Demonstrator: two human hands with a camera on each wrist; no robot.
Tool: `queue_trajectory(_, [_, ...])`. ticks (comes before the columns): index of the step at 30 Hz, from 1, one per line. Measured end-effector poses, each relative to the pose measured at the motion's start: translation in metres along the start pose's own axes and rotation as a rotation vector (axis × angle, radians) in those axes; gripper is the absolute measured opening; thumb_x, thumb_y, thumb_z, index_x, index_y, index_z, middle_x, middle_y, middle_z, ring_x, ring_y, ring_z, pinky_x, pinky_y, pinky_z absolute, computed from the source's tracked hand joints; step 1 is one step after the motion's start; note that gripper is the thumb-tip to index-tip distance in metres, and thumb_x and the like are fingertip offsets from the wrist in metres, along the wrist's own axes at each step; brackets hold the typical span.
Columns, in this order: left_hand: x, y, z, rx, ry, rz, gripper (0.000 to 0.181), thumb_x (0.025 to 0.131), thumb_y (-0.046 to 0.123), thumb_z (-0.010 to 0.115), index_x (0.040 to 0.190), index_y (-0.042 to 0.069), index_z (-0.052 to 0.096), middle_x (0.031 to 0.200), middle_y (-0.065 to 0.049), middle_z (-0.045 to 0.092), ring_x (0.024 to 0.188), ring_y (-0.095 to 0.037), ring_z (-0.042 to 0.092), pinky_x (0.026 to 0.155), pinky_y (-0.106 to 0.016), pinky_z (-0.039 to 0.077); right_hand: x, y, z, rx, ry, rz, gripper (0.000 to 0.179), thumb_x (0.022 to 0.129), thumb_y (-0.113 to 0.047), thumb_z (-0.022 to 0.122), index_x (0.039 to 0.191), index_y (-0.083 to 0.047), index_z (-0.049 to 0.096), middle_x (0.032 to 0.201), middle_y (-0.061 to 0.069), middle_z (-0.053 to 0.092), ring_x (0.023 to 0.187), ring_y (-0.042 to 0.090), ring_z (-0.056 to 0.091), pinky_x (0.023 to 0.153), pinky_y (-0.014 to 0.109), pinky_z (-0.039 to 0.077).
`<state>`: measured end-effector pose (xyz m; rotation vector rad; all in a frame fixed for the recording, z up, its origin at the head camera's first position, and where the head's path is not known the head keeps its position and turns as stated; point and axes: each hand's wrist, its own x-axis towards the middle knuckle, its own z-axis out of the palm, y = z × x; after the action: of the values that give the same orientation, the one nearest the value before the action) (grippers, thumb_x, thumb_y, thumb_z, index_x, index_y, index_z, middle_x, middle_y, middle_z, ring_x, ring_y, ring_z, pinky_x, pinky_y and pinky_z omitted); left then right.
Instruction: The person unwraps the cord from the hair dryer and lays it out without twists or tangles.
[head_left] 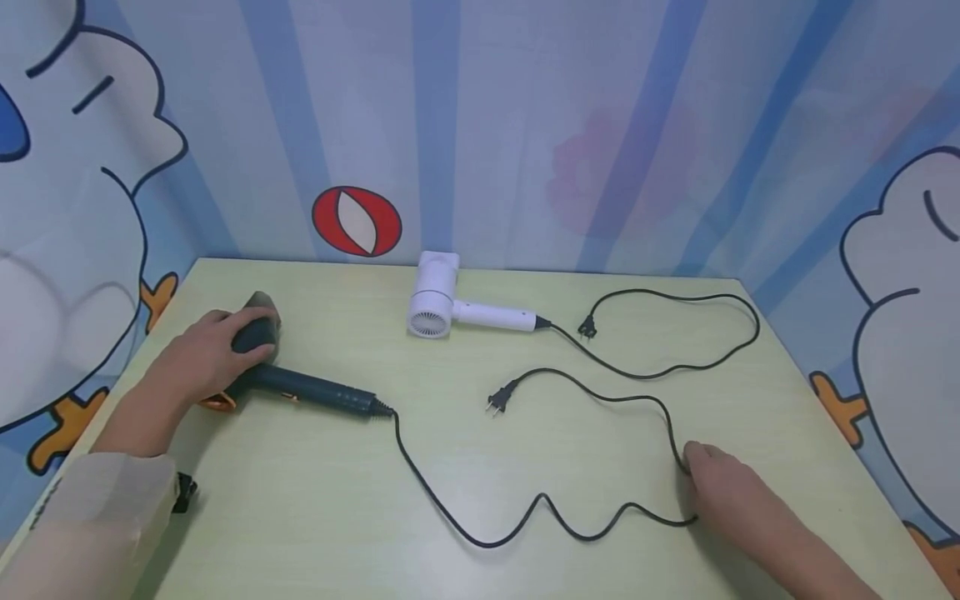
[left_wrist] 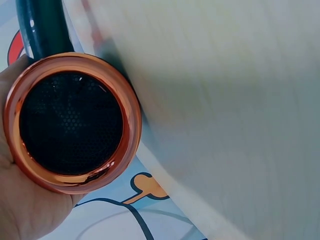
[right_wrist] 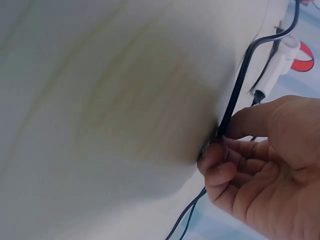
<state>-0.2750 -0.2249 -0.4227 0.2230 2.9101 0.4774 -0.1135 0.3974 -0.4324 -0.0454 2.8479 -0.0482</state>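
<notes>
At the table's left, my left hand grips the barrel of a dark green hair dryer, whose handle points right. The left wrist view shows the dryer's round mesh end with a copper-coloured ring, the palm behind it. A black power cord runs from that handle in waves to my right hand at the front right. Thumb and fingers pinch this cord in the right wrist view. Beyond the hand it curves back to a two-pin plug lying mid-table.
A white hair dryer lies at the back middle of the pale table. Its black cord loops right, ending in a plug. A blue striped curtain with cartoon figures stands behind the table and along its sides.
</notes>
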Motion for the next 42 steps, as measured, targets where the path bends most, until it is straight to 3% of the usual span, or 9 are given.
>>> queue_trajectory(4, [0.000,0.000,-0.002,0.006,-0.006,0.001,0.072,0.100,0.055,0.054,0.157,0.020,0.030,0.146,-0.041,0.028,0.120,-0.063,0.044,0.091,-0.073,0.041,0.000,0.010,0.004,-0.119,0.085,-0.142,0.011,0.095,0.004,0.061,0.106,0.005,0.058,0.091,0.010,0.060,0.078,0.019,0.060,0.068,0.036,0.054])
queue_trajectory(7, [0.000,0.000,-0.003,0.009,-0.010,-0.004,0.072,0.100,0.054,0.055,0.157,0.020,0.029,0.145,-0.041,0.028,0.120,-0.063,0.044,0.091,-0.073,0.041,0.001,0.016,0.003,-0.179,0.090,-0.209,0.025,0.093,0.004,0.065,0.117,0.006,0.059,0.100,0.013,0.062,0.088,0.024,0.065,0.075,0.040,0.057])
queue_trajectory(9, [0.000,0.000,-0.004,0.007,-0.011,-0.005,0.072,0.100,0.055,0.055,0.157,0.020,0.029,0.146,-0.041,0.028,0.120,-0.063,0.044,0.091,-0.073,0.041,0.003,0.020,0.001,-0.192,0.066,-0.216,0.032,0.092,0.003,0.067,0.123,0.005,0.059,0.103,0.013,0.062,0.091,0.025,0.066,0.076,0.040,0.057])
queue_trajectory(12, [0.001,-0.002,-0.003,0.007,-0.010,-0.006,0.073,0.099,0.057,0.054,0.158,0.020,0.029,0.146,-0.041,0.028,0.120,-0.064,0.044,0.091,-0.073,0.041,0.004,0.025,-0.001,-0.195,0.050,-0.225,0.038,0.091,0.004,0.067,0.128,0.000,0.059,0.097,0.007,0.059,0.081,0.018,0.059,0.067,0.035,0.052])
queue_trajectory(18, [0.004,-0.016,-0.005,0.027,0.002,0.003,0.075,0.098,0.061,0.052,0.157,0.020,0.029,0.144,-0.042,0.029,0.117,-0.062,0.046,0.088,-0.072,0.043,0.004,0.032,-0.001,-0.251,0.093,-0.305,0.040,0.089,0.007,0.067,0.126,-0.008,0.060,0.085,-0.001,0.048,0.069,0.011,0.041,0.057,0.029,0.038])
queue_trajectory(25, [0.006,-0.026,-0.013,0.030,-0.001,0.033,0.076,0.099,0.060,0.053,0.158,0.019,0.029,0.145,-0.041,0.030,0.117,-0.063,0.046,0.085,-0.070,0.044,0.008,0.038,0.000,-0.303,0.127,-0.326,0.045,0.086,0.008,0.070,0.126,-0.012,0.063,0.087,0.001,0.051,0.071,0.013,0.045,0.059,0.032,0.041])
queue_trajectory(29, [0.010,-0.023,-0.012,0.045,0.003,0.027,0.076,0.098,0.061,0.054,0.158,0.020,0.031,0.146,-0.041,0.030,0.118,-0.063,0.046,0.086,-0.071,0.044,0.012,0.036,-0.002,-0.297,0.148,-0.348,0.047,0.086,0.008,0.070,0.129,-0.011,0.063,0.091,0.003,0.054,0.074,0.014,0.049,0.061,0.033,0.043])
queue_trajectory(35, [0.015,-0.015,-0.008,0.055,0.009,0.022,0.073,0.098,0.058,0.056,0.157,0.020,0.032,0.145,-0.040,0.031,0.117,-0.061,0.047,0.087,-0.071,0.044,0.020,0.026,-0.007,-0.300,0.180,-0.397,0.064,0.087,0.008,0.070,0.146,-0.013,0.053,0.089,0.001,0.053,0.072,0.014,0.049,0.060,0.033,0.042])
queue_trajectory(42, [0.020,-0.007,-0.006,0.035,-0.007,0.004,0.073,0.099,0.057,0.055,0.157,0.022,0.031,0.147,-0.039,0.029,0.119,-0.062,0.044,0.090,-0.075,0.040,0.030,0.020,-0.007,-0.344,0.235,-0.452,0.075,0.085,0.010,0.073,0.151,-0.012,0.047,0.104,0.017,0.059,0.078,0.026,0.062,0.064,0.040,0.053])
